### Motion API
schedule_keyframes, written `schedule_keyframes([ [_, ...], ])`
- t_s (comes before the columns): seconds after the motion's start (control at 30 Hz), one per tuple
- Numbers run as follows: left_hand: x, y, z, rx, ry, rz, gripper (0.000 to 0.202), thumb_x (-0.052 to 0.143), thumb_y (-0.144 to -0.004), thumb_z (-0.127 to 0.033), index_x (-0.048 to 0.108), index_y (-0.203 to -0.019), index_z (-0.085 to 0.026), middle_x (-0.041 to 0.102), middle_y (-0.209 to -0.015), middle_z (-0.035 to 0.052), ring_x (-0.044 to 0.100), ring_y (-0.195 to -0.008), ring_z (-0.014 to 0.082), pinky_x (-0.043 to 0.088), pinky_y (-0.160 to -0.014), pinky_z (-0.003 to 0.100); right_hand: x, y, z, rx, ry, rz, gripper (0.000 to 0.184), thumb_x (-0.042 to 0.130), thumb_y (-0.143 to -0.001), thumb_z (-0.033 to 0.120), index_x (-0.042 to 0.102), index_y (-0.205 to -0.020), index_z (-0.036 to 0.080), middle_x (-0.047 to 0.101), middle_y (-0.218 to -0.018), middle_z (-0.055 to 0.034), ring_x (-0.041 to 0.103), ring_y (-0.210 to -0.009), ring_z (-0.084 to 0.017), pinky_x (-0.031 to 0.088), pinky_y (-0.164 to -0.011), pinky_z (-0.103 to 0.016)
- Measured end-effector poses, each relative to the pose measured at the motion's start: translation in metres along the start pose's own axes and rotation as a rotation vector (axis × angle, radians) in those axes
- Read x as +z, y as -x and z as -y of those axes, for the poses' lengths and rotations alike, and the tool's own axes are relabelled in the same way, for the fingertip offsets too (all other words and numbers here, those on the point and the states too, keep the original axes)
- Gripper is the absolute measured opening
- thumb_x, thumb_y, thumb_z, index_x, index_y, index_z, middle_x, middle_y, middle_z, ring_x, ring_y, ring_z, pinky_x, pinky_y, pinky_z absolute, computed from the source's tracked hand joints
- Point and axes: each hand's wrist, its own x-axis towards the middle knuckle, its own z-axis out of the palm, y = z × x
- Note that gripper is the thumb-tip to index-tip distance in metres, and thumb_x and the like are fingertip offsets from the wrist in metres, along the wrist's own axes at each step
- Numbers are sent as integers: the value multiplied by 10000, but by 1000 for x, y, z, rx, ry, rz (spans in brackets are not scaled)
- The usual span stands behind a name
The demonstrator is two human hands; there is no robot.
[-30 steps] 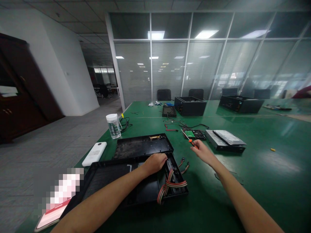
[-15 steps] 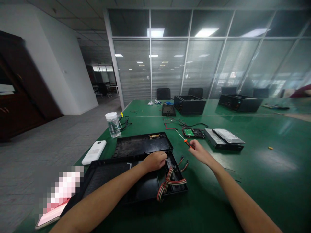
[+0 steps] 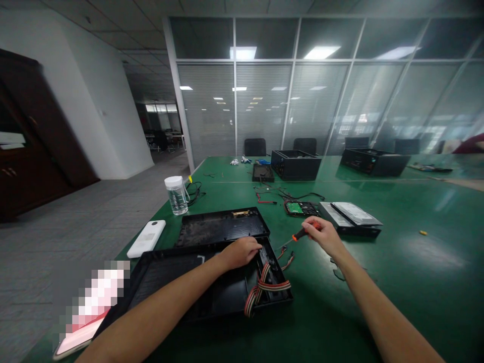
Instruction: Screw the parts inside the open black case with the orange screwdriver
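Observation:
My right hand (image 3: 324, 233) grips an orange-and-black screwdriver (image 3: 300, 234) by its handle. Its shaft slants down to the left, with the tip close to the right end of a black plastic panel (image 3: 223, 292). My left hand (image 3: 241, 252) is closed, fingers pinched at the panel's upper right part; whatever lies between them is hidden. Striped red, black and white cables (image 3: 274, 286) lie over the panel's right end, and some loose connector ends rest just beyond its edge. Behind it lies another black panel (image 3: 215, 227) with a brass-coloured strip.
Farther back right are a green circuit board drive (image 3: 295, 207) and a silver-and-black disc drive (image 3: 350, 217). A water bottle (image 3: 176, 196), white power bank (image 3: 147, 238) and phone (image 3: 81, 335) line the left. Black computer cases (image 3: 295, 165) stand at the back.
My right hand has moved to the right and turned the screwdriver, whose shaft now points down-left towards the panel instead of away up-left. My left hand stays almost in place.

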Motion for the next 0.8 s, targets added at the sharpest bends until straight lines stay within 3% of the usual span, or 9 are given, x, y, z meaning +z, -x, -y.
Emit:
schedule_keyframes([
  [0.1, -2, -2, 1, -16, 34, 18, 239, 443, -863, -117, 585, -1052, -150, 611, -974, 63, 557, -906, 141, 433, -843, 256, 7, 2, 3, -28, -24, -53, 345, 495, -769, 517, 543, -750, 176, 498, -566, 12, 459, -481, -114, 360, -457, -234],
  [0.3, -6, -6, 0, -48, 22, 10, 192, 447, -871, -122, 614, -960, -160, 625, -928, 49, 563, -891, 140, 431, -837, 257, 22, 7, 8, -42, 6, -21, 342, 475, -780, 512, 543, -735, 180, 505, -563, 7, 480, -482, -125, 370, -465, -241],
  [0.47, 1, -6, 2, -76, 2, -102, 211, 424, -905, -197, 623, -953, -146, 646, -894, 61, 584, -860, 145, 445, -809, 252, 24, 8, 7, -44, -21, -37, 326, 486, -786, 497, 539, -750, 177, 504, -581, 7, 479, -476, -121, 367, -460, -240],
  [0.63, 12, -2, 4, -105, -2, -103, 207, 431, -902, -210, 629, -928, -153, 666, -914, 51, 603, -859, 149, 453, -807, 259, 24, 6, 4, -31, -46, -45, 339, 495, -779, 511, 537, -753, 175, 503, -582, 7, 476, -473, -122, 361, -452, -240],
  [0.8, 10, 3, 1, -97, 36, -80, 199, 418, -898, -198, 611, -898, -148, 649, -908, 52, 593, -856, 144, 451, -809, 258, 24, 6, 1, -23, -17, -81, 356, 475, -786, 530, 536, -773, 180, 501, -558, 8, 472, -479, -132, 357, -456, -245],
])
